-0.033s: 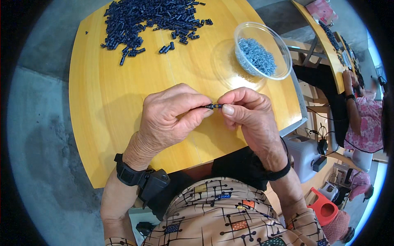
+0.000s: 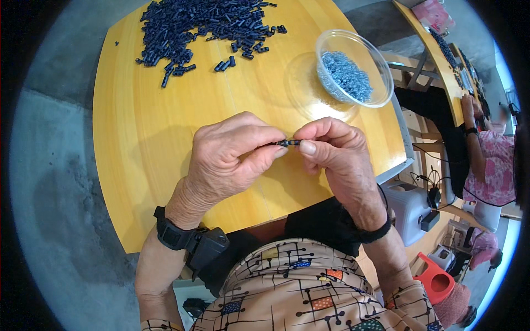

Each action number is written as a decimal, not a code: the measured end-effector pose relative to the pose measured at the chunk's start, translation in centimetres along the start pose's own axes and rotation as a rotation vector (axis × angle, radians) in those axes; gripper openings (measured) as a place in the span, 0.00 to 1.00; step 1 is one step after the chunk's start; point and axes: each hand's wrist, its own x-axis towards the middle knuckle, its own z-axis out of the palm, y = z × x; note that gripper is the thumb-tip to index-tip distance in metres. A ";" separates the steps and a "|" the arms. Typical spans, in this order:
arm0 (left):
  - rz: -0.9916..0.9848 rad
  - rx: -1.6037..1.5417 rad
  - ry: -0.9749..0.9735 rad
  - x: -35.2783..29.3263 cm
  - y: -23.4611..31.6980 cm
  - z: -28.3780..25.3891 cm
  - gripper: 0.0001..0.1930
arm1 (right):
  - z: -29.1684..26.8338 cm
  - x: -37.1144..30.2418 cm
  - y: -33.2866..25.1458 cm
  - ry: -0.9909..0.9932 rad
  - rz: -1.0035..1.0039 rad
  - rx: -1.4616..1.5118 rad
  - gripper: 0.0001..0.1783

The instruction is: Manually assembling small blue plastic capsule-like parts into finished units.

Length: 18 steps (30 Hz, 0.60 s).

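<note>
A yellow wooden tabletop [image 2: 165, 143] stands on a grey concrete floor [image 2: 49, 182]. Above it, the left hand [image 2: 232, 157] and right hand [image 2: 337, 151] meet, their fingers [image 2: 279, 149] pinched on the two ends of a small dark pin [image 2: 288, 143] held level between the fingertips. Beyond the fingers lies a heap of dark blue pieces [image 2: 193, 27]; beyond the right fingers stands a clear bowl [image 2: 381, 71] of smaller blue bits.

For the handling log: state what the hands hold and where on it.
A small dark cylindrical piece, pinched at its two ends between the fingertips of the left hand and right hand.
</note>
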 end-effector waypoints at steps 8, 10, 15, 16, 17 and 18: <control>0.032 0.026 0.015 0.0 -0.3 0.1 0.07 | 0.1 0.1 0.0 0.020 -0.072 -0.173 0.08; 0.099 0.066 0.050 0.3 0.0 0.1 0.08 | 0.3 -0.2 -0.2 0.029 -0.122 -0.207 0.07; 0.135 0.082 0.047 0.4 -0.3 0.3 0.08 | 0.3 -0.1 0.6 0.033 -0.219 -0.192 0.07; 0.145 0.098 0.044 0.4 -0.3 0.3 0.08 | 0.1 0.0 0.6 0.025 -0.190 -0.171 0.06; 0.138 0.102 0.042 0.4 -0.4 0.2 0.08 | 0.1 0.0 0.8 0.017 -0.159 -0.146 0.06; 0.127 0.097 0.063 0.5 -0.5 0.1 0.07 | 0.0 0.1 0.8 0.013 -0.154 -0.141 0.06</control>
